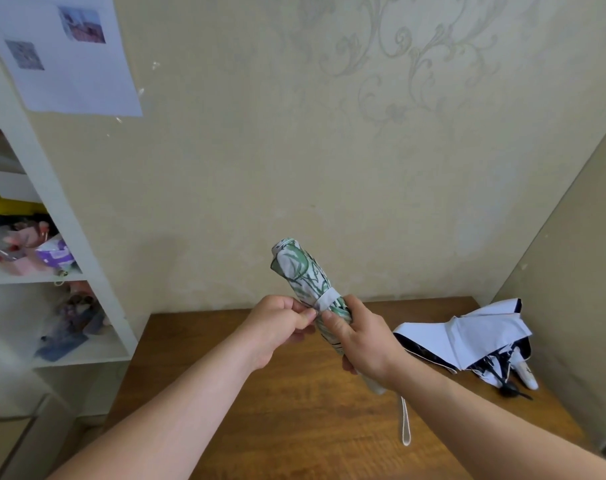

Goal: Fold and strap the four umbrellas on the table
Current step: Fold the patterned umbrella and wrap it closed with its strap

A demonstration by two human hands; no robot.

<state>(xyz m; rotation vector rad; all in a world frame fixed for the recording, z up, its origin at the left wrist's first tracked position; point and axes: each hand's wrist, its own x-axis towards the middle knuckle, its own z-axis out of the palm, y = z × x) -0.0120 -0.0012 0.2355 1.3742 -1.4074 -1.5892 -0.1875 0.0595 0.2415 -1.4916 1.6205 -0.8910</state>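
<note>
Hands meet above the brown wooden table (294, 410): right hand (363, 337) wraps the rolled green-leaf-print white umbrella (305, 271), its long axis tilting up and away, left hand (277, 327) pinches the white strap (325, 301) end, and the unfolded white-and-black umbrella (467, 337) lies nearer the right.

Your wooden desk (294, 427) fills the corner between two walls. On it, near the right wall, lies one unfolded white umbrella (467, 337) with dark lining, its white handle (526, 374) pointing toward you.
</note>
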